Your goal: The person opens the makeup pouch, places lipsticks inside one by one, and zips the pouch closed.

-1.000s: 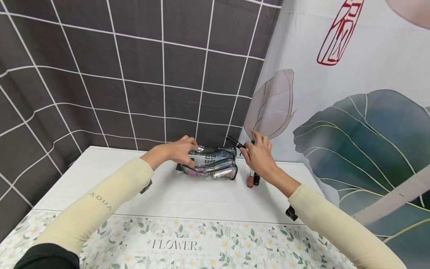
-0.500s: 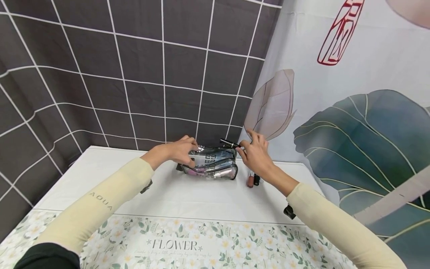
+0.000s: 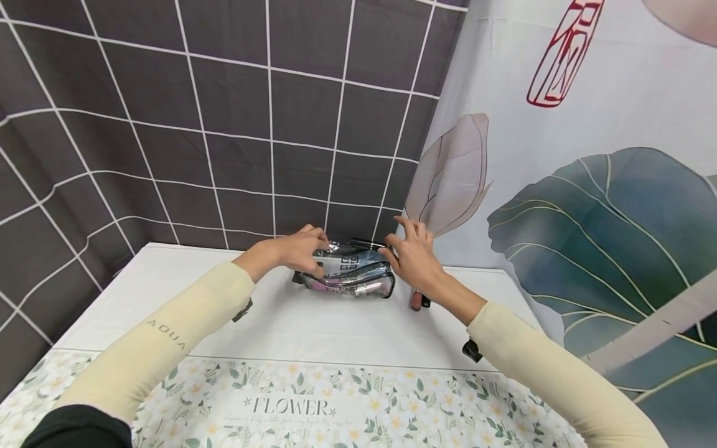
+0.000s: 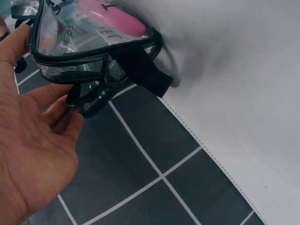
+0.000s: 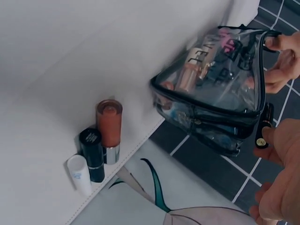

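A clear pouch with black trim (image 3: pixel 358 280) lies on the white surface, cosmetics showing through its wall. My left hand (image 3: pixel 294 250) grips its left end; in the left wrist view the fingers of this hand (image 4: pixel 40 140) curl at the pouch's black edge, beside a black strap (image 4: pixel 143 70). At the pouch's back right, my right hand (image 3: pixel 416 258) pinches a slim black tube (image 3: pixel 366 243) over the opening side. The right wrist view shows that tube (image 5: pixel 265 129) between thumb and fingers of the right hand (image 5: pixel 281 173), close to the pouch (image 5: pixel 211 79).
Right of the pouch stand a brownish-pink tube (image 5: pixel 109 124), a black tube (image 5: pixel 93 152) and a small white one (image 5: pixel 79 173). Behind is a dark gridded cloth (image 3: pixel 224 124); a floral mat (image 3: pixel 291 398) covers the front.
My right hand has moved left with the black tube, from beside the pouch to above its back right part. My left hand has stayed on the pouch's left end.
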{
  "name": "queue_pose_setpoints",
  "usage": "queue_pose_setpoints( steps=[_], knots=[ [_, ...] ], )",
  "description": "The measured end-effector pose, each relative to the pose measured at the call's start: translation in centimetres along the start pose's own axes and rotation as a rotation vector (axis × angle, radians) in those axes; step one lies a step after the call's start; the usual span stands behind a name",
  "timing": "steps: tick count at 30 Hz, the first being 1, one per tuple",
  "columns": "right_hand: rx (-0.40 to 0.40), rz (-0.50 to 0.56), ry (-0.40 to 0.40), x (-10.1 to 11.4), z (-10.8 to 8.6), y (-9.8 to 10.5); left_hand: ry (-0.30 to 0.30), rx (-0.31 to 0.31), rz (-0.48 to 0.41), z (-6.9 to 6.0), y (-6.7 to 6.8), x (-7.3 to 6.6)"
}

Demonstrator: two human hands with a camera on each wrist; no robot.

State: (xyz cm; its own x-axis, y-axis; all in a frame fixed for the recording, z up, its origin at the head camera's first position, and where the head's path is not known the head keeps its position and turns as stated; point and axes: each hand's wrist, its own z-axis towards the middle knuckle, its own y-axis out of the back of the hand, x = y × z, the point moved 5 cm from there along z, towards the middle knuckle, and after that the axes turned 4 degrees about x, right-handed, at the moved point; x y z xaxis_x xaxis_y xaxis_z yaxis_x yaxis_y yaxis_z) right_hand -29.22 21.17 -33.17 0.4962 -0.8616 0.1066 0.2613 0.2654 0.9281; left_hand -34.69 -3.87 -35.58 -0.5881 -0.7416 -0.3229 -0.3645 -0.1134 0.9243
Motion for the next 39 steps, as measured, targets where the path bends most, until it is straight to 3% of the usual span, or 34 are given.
queue_pose_setpoints(
  steps=[13,30,39],
  knots=[
    [0.018,-0.029,0.069,1.9,0.6,-1.0,-0.007,-0.001,-0.006,-0.1,0.2,-0.1],
    [0.107,0.010,0.011,3.4,1.5,-2.3,0.013,0.008,-0.001,0.0,-0.1,-0.1],
    [0.092,0.058,0.003,2.7,1.0,-2.1,0.013,0.001,-0.005,-0.1,-0.1,-0.1]
  ],
)
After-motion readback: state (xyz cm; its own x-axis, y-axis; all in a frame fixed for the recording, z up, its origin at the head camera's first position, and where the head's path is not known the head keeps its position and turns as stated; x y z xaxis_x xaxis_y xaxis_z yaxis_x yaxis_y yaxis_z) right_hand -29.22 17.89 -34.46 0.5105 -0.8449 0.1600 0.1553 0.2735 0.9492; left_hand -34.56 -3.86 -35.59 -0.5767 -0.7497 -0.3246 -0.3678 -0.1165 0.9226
